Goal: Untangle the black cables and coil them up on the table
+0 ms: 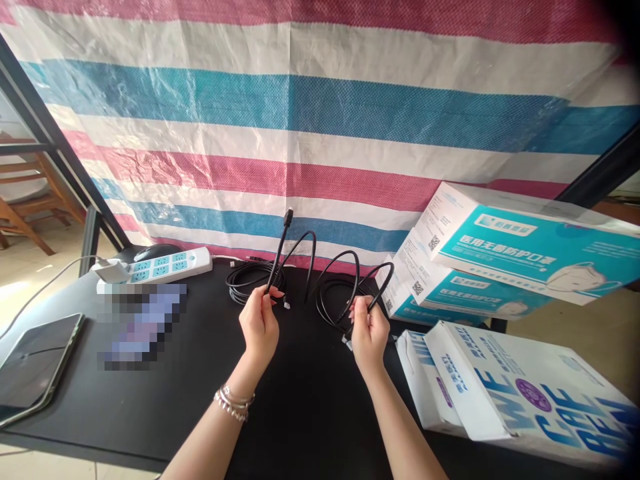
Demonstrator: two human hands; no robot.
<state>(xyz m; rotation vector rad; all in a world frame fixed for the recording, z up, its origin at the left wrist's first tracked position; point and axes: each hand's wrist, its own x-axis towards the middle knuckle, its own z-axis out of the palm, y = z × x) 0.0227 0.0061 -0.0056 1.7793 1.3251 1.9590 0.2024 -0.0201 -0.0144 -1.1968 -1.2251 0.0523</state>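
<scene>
A black cable (320, 267) is pinched by the left hand (259, 327) and right hand (369, 331), looped above the table (300, 400). A snag could be caused by the coil (250, 280) lying behind it.

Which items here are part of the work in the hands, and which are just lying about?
In hand:
- thin black cable, looped between left hand and right hand
- coiled black cable on the black table

Lying about:
- white power strip
- dark tablet
- teal-and-white mask boxes
- white cartons with blue lettering

Both hands are raised side by side, the left hand (259, 325) and right hand (369, 331) each closed, fingers pinched.
</scene>
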